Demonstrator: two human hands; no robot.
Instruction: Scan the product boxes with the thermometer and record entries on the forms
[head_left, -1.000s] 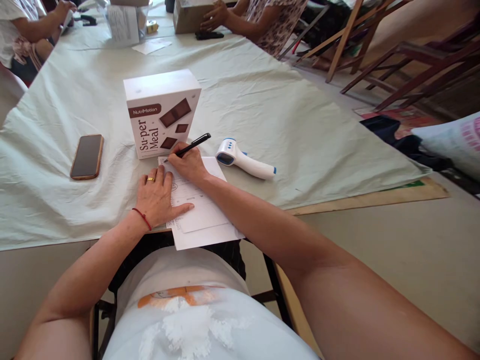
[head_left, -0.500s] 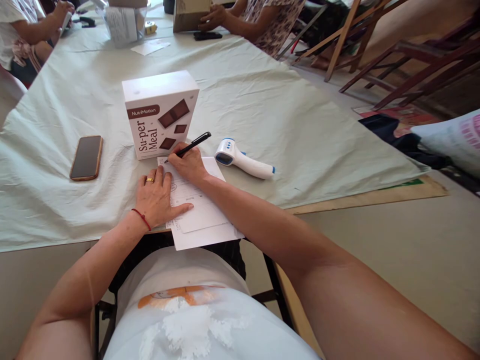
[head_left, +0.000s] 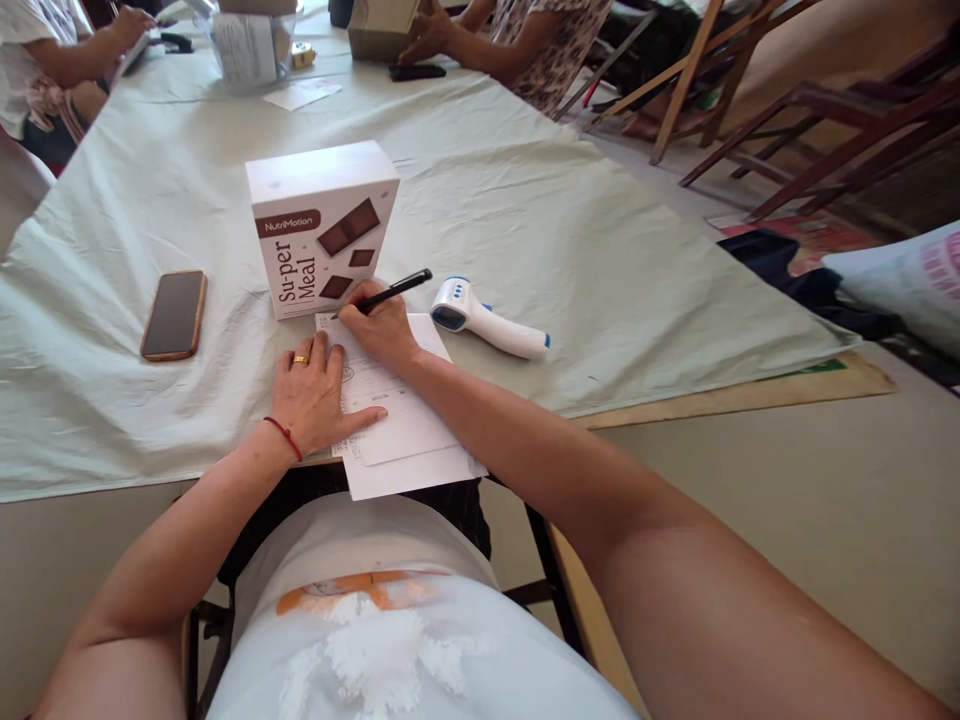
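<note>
My right hand (head_left: 381, 330) is closed around a black pen (head_left: 401, 288), its tip down at the top left of some white papers (head_left: 409, 425). Flat on the left side of those sheets lies my left hand (head_left: 313, 390), fingers stretched and thumb out across the page. Handwriting and a round stamp show on the paper beside it. Just beyond the papers stands a white "Su-per Meal" box (head_left: 322, 235), upright. A white and blue infrared thermometer (head_left: 491, 320) rests to the right of my right hand.
A phone (head_left: 174, 315) lies at the left on the pale tablecloth (head_left: 525, 190). Toward the far end are a clear plastic bin (head_left: 251, 45), a loose paper (head_left: 301, 93) and a dark object (head_left: 417, 72). Two people sit there, one holding a cardboard box (head_left: 382, 28). Wooden chairs (head_left: 817, 130) stand right.
My right hand and the pen have shifted slightly right, with the pen tilting lower. My left hand stays put. At the far end, the person's cardboard box has turned a little.
</note>
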